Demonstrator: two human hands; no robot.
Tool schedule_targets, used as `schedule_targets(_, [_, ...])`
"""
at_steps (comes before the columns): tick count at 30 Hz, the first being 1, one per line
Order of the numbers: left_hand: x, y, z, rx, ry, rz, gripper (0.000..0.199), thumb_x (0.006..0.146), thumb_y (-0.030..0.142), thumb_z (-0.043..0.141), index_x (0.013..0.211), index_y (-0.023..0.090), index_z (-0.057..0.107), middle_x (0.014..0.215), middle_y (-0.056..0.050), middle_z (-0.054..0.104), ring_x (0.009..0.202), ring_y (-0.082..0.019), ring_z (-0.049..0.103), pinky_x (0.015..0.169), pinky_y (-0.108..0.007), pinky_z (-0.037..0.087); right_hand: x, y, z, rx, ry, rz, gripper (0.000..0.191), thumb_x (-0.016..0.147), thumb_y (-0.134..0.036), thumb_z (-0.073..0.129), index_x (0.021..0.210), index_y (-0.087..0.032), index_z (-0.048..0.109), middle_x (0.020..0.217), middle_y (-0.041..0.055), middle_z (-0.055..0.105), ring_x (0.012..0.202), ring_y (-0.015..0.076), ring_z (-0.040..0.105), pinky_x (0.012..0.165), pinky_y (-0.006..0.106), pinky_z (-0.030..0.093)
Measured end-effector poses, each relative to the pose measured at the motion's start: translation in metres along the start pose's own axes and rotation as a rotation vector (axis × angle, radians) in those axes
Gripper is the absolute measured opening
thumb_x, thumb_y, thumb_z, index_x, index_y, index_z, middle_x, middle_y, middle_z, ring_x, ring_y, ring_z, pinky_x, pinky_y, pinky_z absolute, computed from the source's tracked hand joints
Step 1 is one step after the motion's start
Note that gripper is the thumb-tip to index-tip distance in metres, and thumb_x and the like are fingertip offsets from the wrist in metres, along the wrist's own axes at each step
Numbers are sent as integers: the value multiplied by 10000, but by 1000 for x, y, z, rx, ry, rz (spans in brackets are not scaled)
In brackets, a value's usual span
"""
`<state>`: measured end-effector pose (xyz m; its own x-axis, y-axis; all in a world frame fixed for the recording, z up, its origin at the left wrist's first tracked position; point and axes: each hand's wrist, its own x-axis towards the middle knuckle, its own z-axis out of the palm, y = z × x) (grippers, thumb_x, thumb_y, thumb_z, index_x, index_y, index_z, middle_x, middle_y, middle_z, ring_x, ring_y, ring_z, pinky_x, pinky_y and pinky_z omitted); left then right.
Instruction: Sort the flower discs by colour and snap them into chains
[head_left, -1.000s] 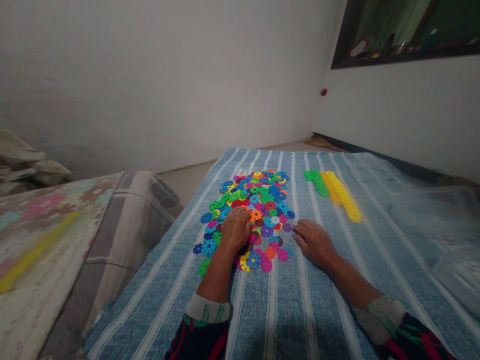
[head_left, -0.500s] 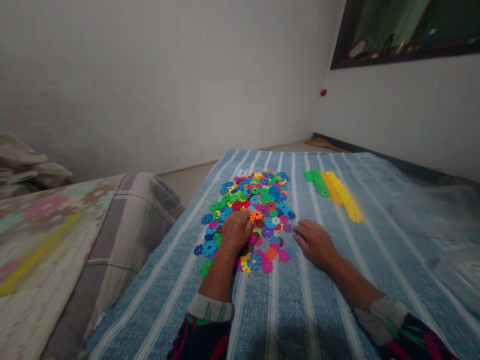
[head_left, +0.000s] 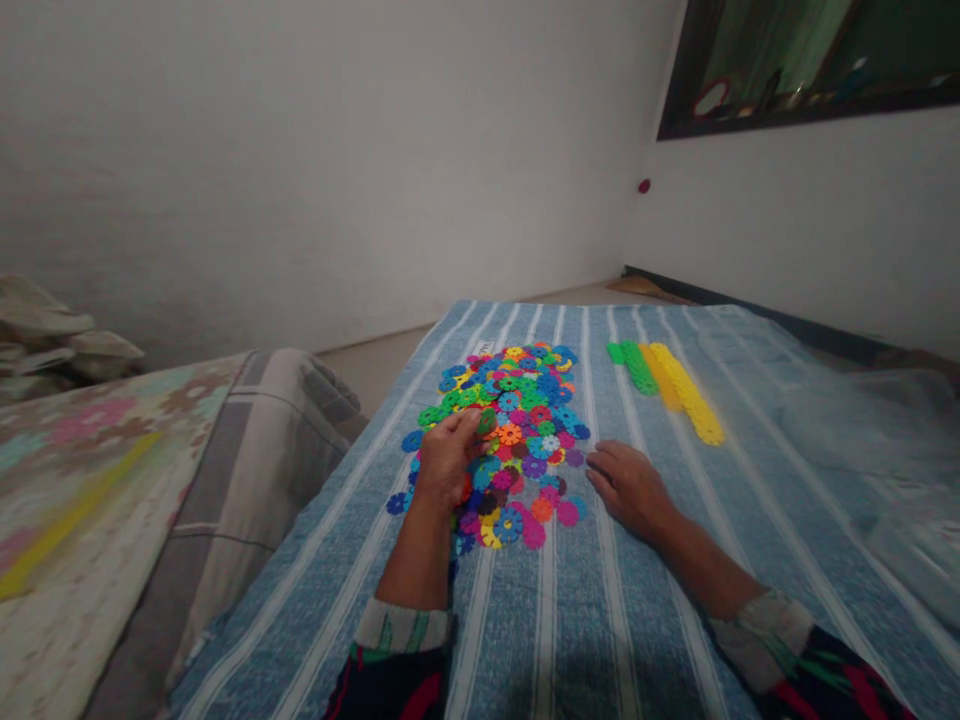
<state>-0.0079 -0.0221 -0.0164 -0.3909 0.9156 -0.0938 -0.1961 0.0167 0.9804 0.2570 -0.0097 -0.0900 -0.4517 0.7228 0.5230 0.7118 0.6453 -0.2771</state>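
Observation:
Between the thumb and fingers of my left hand (head_left: 444,462) is a green notched plastic disc (head_left: 487,420), raised over the pile. That pile of multicoloured flower-shaped discs (head_left: 534,466) spreads over the striped cloth beneath and to the right of the hand. My right hand (head_left: 628,487) rests on the cloth just right of the pile, fingers loosely bent, thumb a little apart, nothing visible in it. A purple disc (head_left: 575,457) lies close to its fingertips. Beyond that hand lie rows of overlapping discs: a green row (head_left: 637,367), an orange row (head_left: 664,378) and a yellow row (head_left: 688,395).
The blue striped cloth (head_left: 337,610) covers the surface. Clear plastic bags (head_left: 862,420) lie along the right side. To the left stands another surface under a floral cover (head_left: 90,480), with a long yellow strip (head_left: 82,510) on it. A wall (head_left: 337,170) rises behind.
My left hand has moved slightly left and lifted from the pile, and a green disc now shows in its fingers. My right hand has stayed in place.

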Motion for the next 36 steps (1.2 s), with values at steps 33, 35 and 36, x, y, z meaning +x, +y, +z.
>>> schedule_targets(33, [-4,-4,14,867,-46,234,254,763,434,578,730,196,662,716,-43,695,720,-210,641,648,-288,483,87,83,-57,-214,-175,481,281,903,-247,509,1074,-225,731,1019,43,748,934,177,677,781,240,481])
schedule_targets(35, [0,-4,7,1097,18,414,251,787,413,519,756,202,652,813,-58,701,796,-221,636,709,-302,473,97,108,-68,-294,-224,491,281,899,-242,510,1055,-222,743,1039,80,742,961,214,673,774,267,477])
schedule_targets(36, [2,-4,4,1185,32,462,259,799,403,495,784,196,651,863,-72,701,823,-227,633,728,-309,468,101,118,-72,-327,-256,486,282,897,-231,506,1041,-219,748,1027,89,742,962,221,671,771,273,472])
